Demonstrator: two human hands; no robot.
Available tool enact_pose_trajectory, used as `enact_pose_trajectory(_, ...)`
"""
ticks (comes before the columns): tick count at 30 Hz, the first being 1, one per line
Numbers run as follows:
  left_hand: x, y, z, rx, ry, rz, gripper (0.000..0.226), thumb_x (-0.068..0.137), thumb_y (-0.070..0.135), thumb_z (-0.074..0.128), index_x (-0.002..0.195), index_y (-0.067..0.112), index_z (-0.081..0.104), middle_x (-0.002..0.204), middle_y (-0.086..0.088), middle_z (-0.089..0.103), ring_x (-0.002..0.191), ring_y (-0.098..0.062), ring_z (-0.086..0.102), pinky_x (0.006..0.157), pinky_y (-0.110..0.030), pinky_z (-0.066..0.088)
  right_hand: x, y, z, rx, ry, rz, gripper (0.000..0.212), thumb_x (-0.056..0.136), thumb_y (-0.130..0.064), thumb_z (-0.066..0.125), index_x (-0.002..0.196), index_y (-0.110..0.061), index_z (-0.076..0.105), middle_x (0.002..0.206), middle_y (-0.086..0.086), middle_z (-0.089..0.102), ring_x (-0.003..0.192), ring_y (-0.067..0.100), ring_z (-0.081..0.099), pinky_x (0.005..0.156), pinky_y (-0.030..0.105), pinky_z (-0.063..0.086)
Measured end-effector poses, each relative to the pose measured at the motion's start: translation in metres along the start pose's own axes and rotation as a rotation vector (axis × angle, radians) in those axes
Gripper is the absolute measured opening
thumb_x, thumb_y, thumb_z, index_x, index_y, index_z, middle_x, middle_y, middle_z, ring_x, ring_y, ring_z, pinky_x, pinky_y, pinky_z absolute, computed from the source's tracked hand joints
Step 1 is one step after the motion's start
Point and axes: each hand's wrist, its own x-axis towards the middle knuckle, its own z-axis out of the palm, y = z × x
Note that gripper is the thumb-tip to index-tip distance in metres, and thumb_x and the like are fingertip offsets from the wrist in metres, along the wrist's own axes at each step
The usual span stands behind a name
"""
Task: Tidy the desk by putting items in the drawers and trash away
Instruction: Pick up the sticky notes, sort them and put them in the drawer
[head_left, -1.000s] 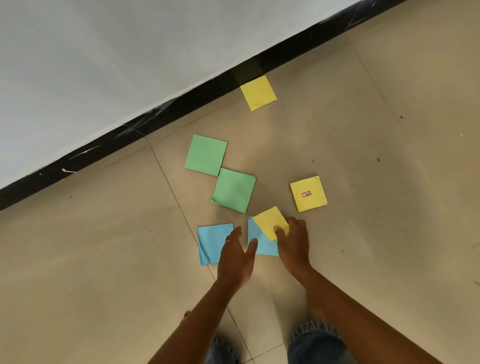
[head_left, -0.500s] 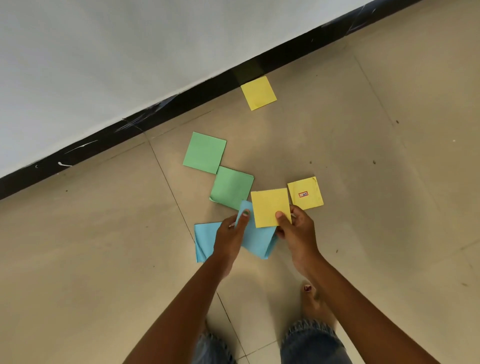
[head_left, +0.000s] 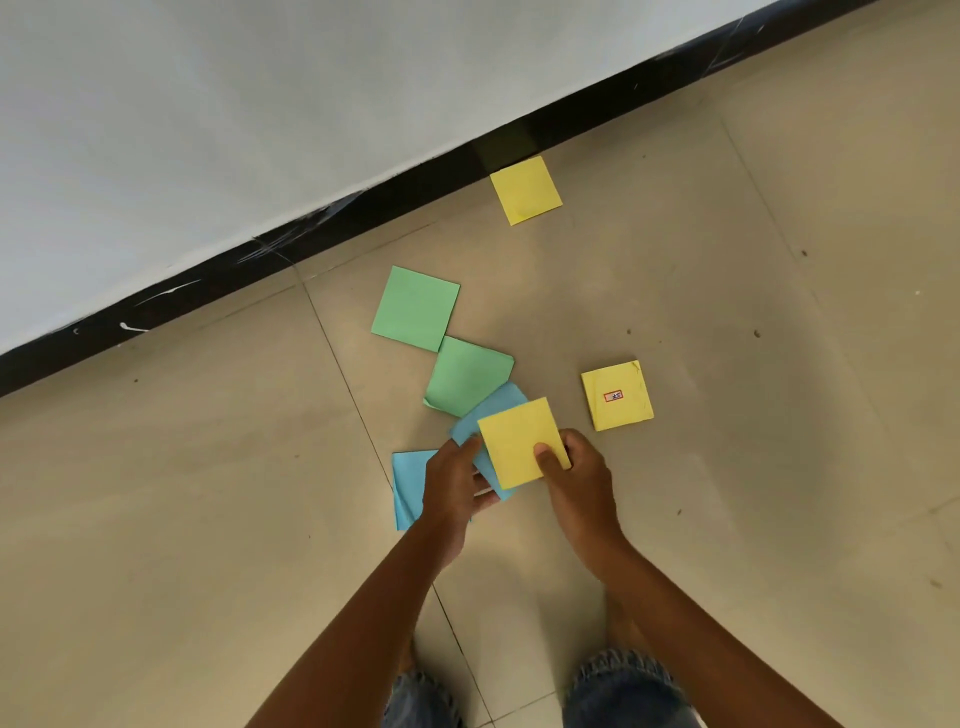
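Coloured paper squares lie scattered on a beige tiled floor. My right hand (head_left: 571, 478) pinches a yellow square (head_left: 511, 439), thumb on top, lifted off the floor. Under it my left hand (head_left: 454, 486) holds a blue square (head_left: 491, 408), partly hidden by the yellow one. Another blue square (head_left: 408, 486) lies on the floor beneath my left hand. Two green squares (head_left: 415, 307) (head_left: 467, 375) lie just beyond, their corners touching. A yellow pad with a small red label (head_left: 616, 396) sits to the right. A further yellow square (head_left: 525, 190) lies by the wall.
A white wall (head_left: 260, 104) with a black skirting strip (head_left: 363, 208) runs diagonally across the top. Tile joints cross the floor (head_left: 727, 312). My knees in jeans (head_left: 623, 691) show at the bottom edge.
Both hands lifted the yellow and blue squares off the floor. The yellow one has since slid over the blue one as the hands came together.
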Motion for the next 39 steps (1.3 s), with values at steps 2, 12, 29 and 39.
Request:
enact_pose_trajectory(2, -0.001, 0.0, 0.005, -0.068, -0.012, -0.035, 0.03, 0.096, 0.044, 0.044, 0.107, 0.019, 0.057, 0.094, -0.004, 0.066, 0.085, -0.02, 0.065, 0.067, -0.034, 0.053, -0.001, 0.001, 0.006, -0.067, 0.042, 0.011, 0.021, 0.091, -0.024, 0.052, 0.095, -0.004, 0.057, 0.081, 0.004, 0.057, 0.074, 0.021, 0.053, 0.06, 0.03, 0.038)
enact_pose_trajectory(12, 0.011, -0.008, 0.005, 0.099, 0.052, 0.142, 0.008, 0.092, 0.022, 0.059, 0.086, 0.026, 0.059, 0.094, -0.004, 0.063, 0.098, -0.027, 0.061, 0.068, -0.032, 0.054, 0.021, 0.011, 0.002, -0.27, 0.113, -0.118, 0.016, 0.087, -0.021, 0.062, 0.099, -0.01, 0.062, 0.095, 0.006, 0.061, 0.088, 0.023, 0.058, 0.071, 0.031, 0.045)
enact_pose_trajectory(29, 0.027, -0.017, -0.011, 0.115, 0.091, 0.136, 0.007, 0.093, 0.022, 0.058, 0.087, 0.026, 0.058, 0.086, 0.002, 0.06, 0.09, -0.024, 0.059, 0.067, -0.032, 0.052, 0.11, 0.016, -0.056, -0.708, 0.192, 0.378, 0.055, 0.077, -0.033, 0.075, 0.119, -0.006, 0.05, 0.122, 0.019, 0.041, 0.118, 0.036, 0.036, 0.091, 0.045, 0.035)
enact_pose_trajectory(39, 0.01, -0.002, -0.006, -0.033, 0.168, 0.073, 0.024, 0.093, 0.035, 0.054, 0.113, 0.021, 0.055, 0.101, -0.003, 0.06, 0.101, -0.024, 0.058, 0.072, -0.034, 0.053, 0.022, -0.034, 0.006, -0.165, -0.157, -0.098, 0.04, 0.072, -0.049, 0.056, 0.087, -0.013, 0.053, 0.073, -0.002, 0.055, 0.065, 0.014, 0.051, 0.053, 0.019, 0.035)
